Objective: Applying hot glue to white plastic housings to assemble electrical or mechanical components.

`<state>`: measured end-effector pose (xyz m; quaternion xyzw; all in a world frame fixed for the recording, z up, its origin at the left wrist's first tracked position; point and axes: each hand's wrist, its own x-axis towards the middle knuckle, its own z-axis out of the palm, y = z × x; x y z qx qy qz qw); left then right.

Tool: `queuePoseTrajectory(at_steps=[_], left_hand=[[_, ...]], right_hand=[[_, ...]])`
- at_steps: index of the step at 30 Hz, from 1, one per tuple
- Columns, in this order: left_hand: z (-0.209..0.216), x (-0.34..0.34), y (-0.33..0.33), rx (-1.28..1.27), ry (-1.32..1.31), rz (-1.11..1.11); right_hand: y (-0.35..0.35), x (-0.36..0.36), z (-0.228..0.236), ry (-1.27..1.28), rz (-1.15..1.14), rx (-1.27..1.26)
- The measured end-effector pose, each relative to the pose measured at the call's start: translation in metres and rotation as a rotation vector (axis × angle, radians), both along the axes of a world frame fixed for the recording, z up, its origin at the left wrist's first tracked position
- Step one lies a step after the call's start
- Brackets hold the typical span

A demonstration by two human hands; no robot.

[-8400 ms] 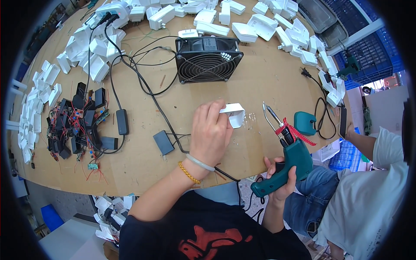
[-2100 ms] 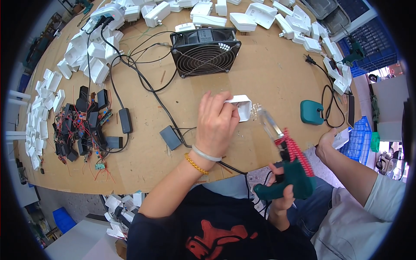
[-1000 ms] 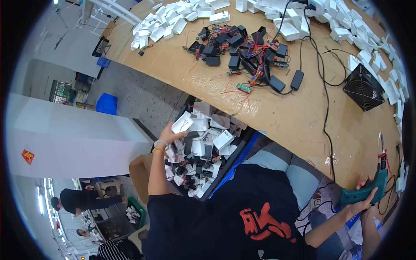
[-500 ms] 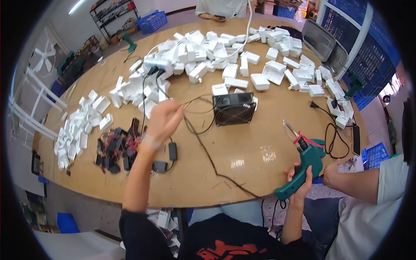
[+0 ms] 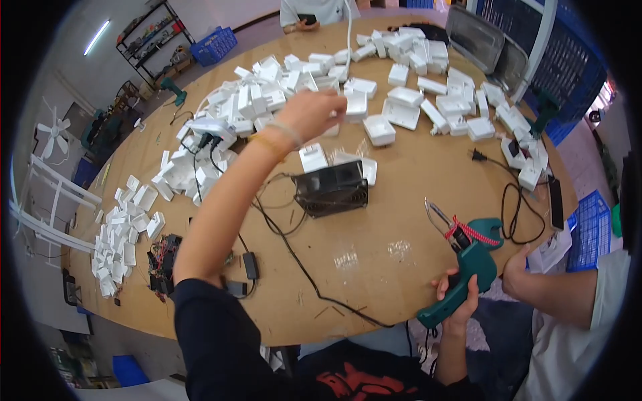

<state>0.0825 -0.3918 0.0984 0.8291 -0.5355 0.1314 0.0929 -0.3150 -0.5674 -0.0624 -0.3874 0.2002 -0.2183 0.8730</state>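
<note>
My left hand (image 5: pixel 311 115) is stretched out over the table at the near side of a heap of white plastic cases (image 5: pixel 257 97). Its fingers curve downward beside an open white case (image 5: pixel 356 105); they look apart, and no held thing shows. In my right hand (image 5: pixel 460 297), at the table's near right edge, is a green soldering gun (image 5: pixel 478 264). Its metal tip and bent wire guide point up and away, with red-and-white cord wound round the front. A black fan (image 5: pixel 331 189) stands on the table between my hands, with white case parts right behind it.
Dark wired modules (image 5: pixel 164 264) and more white cases (image 5: pixel 120 244) lie at left. A black cable (image 5: pixel 294 247) crosses the table to the near edge. A co-worker's arm (image 5: pixel 555 287) is close on my right; another person (image 5: pixel 314 13) with a phone is across the table.
My left hand has moved away and to the right, from above the cables to the white cases. My right hand still holds the soldering gun. The view has shifted slightly.
</note>
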Motion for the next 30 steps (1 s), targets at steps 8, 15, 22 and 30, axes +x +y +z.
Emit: queuePoseTrajectory(at_steps=[8, 15, 22, 30], left_hand=[[-0.017, -0.172, 0.070, 0.450, -0.544, -0.633], [-0.051, -0.179, 0.059, 0.423, -0.716, -0.885], [-0.076, -0.196, 0.068, -0.025, 0.046, -0.341], [-0.130, -0.240, 0.037, -0.135, -0.012, 0.089]], right_hand=[[-0.004, 0.009, 0.004, -0.032, 0.069, 0.003], [0.002, 0.003, 0.004, -0.091, 0.028, -0.056], [0.001, 0.004, -0.003, -0.074, 0.042, -0.049], [-0.016, -0.001, -0.010, -0.077, 0.057, -0.101]])
